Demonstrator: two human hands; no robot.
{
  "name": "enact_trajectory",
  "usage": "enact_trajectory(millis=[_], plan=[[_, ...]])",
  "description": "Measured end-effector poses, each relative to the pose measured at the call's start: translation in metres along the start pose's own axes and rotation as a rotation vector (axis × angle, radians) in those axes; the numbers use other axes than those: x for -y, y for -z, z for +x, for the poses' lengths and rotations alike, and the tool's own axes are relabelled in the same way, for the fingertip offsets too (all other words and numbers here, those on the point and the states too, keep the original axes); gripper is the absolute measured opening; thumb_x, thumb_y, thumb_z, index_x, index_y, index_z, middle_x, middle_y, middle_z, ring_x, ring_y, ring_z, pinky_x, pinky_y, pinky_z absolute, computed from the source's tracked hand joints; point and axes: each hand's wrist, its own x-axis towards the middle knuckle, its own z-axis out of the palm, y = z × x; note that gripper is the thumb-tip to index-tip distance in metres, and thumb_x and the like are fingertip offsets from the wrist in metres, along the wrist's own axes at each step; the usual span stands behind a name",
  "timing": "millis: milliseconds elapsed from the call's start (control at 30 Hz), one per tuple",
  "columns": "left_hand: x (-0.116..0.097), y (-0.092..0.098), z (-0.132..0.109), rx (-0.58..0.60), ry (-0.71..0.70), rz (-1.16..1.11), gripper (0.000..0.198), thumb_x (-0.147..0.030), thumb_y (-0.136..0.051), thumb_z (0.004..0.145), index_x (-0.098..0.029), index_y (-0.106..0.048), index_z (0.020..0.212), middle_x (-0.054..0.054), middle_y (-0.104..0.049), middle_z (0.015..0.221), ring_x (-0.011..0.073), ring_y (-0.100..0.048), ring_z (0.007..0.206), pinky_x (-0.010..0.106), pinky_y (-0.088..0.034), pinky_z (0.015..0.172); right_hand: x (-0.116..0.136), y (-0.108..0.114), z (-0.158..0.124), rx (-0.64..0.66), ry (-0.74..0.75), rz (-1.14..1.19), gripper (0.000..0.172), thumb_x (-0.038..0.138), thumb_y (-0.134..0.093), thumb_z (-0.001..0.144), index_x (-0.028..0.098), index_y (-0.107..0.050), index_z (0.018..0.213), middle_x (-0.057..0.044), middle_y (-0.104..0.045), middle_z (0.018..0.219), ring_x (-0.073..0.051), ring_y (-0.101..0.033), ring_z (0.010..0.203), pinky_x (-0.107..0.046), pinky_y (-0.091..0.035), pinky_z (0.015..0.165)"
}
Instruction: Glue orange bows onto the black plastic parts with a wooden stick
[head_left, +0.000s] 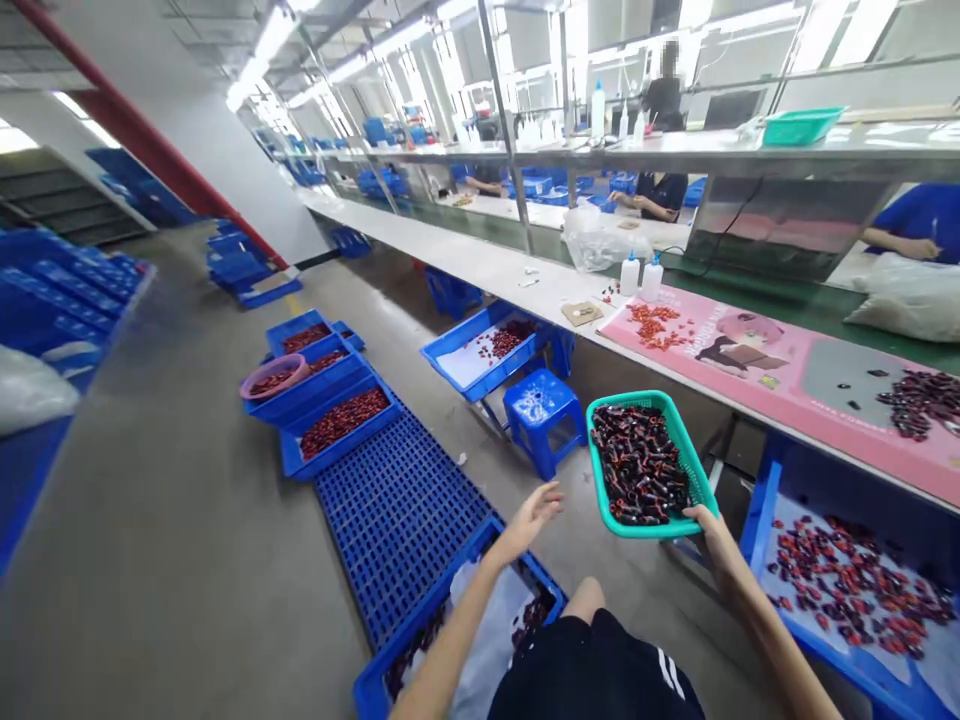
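My right hand (711, 532) grips the near rim of a teal plastic basket (679, 425) and holds it up in the air. The basket is full of small dark red and black parts (639, 468). My left hand (534, 518) is stretched out to the left of the basket with its fingers apart, holding nothing. It hovers above a blue crate (420, 632) on the floor that has a white liner and some of the same parts in it.
A long workbench (480, 262) with a pink mat (787, 375), loose red parts and two white bottles (640, 275) runs on the right. A blue stool (545, 415), blue crates of parts (341, 425), a blue pallet (397, 505). Other people work behind the bench.
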Motion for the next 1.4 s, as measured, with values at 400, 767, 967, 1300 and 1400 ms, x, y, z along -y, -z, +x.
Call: enact_trajectory(millis=[400, 767, 967, 1300, 1400], plan=[[-0.087, -0.052, 0.201, 0.081, -0.034, -0.538, 0.077, -0.042, -0.073, 0.078, -0.032, -0.038, 0.145, 0.007, -0.063, 0.135, 0.0262, -0.063, 0.121, 0.044, -0.047, 0.110, 0.045, -0.100, 0.189, 0.180, 0.022, 0.014, 0.037, 0.054, -0.066, 0.069, 0.018, -0.058, 0.070, 0.001, -0.058, 0.062, -0.014, -0.056, 0.064, -0.031, -0.049, 0.065], [-0.224, 0.017, 0.434, -0.193, -0.117, -0.588, 0.046, -0.027, -0.066, 0.085, -0.021, -0.054, 0.129, 0.007, -0.071, 0.113, 0.0221, -0.071, 0.097, 0.038, -0.058, 0.088, 0.119, -0.130, 0.365, 0.370, 0.041, -0.113, 0.086, 0.074, -0.070, 0.058, 0.026, -0.059, 0.129, -0.009, -0.065, 0.117, -0.027, -0.070, 0.099, -0.043, -0.053, 0.095], [-0.306, 0.065, 0.574, -0.378, -0.218, -0.467, 0.036, -0.036, -0.059, 0.093, -0.015, -0.057, 0.122, 0.010, -0.061, 0.122, 0.0218, -0.063, 0.105, 0.043, -0.056, 0.088, 0.130, -0.115, 0.449, 0.439, -0.033, -0.130, 0.079, 0.079, -0.064, 0.062, 0.025, -0.066, 0.118, -0.013, -0.067, 0.115, -0.029, -0.069, 0.102, -0.046, -0.051, 0.099], [-0.336, 0.132, 0.738, -0.612, -0.117, -0.195, 0.037, -0.035, -0.059, 0.093, -0.016, -0.056, 0.124, 0.010, -0.060, 0.124, 0.0220, -0.063, 0.106, 0.043, -0.056, 0.089, 0.145, -0.115, 0.534, 0.381, -0.230, -0.109, 0.073, 0.080, -0.064, 0.062, 0.026, -0.068, 0.111, -0.013, -0.070, 0.117, -0.032, -0.068, 0.108, -0.045, -0.053, 0.100], [-0.325, 0.153, 0.774, -0.639, -0.051, -0.098, 0.036, -0.035, -0.059, 0.093, -0.016, -0.056, 0.124, 0.010, -0.060, 0.123, 0.0218, -0.063, 0.106, 0.043, -0.056, 0.089, 0.140, -0.113, 0.551, 0.388, -0.305, -0.108, 0.070, 0.076, -0.065, 0.066, 0.026, -0.067, 0.114, -0.013, -0.069, 0.120, -0.031, -0.068, 0.110, -0.043, -0.054, 0.100]])
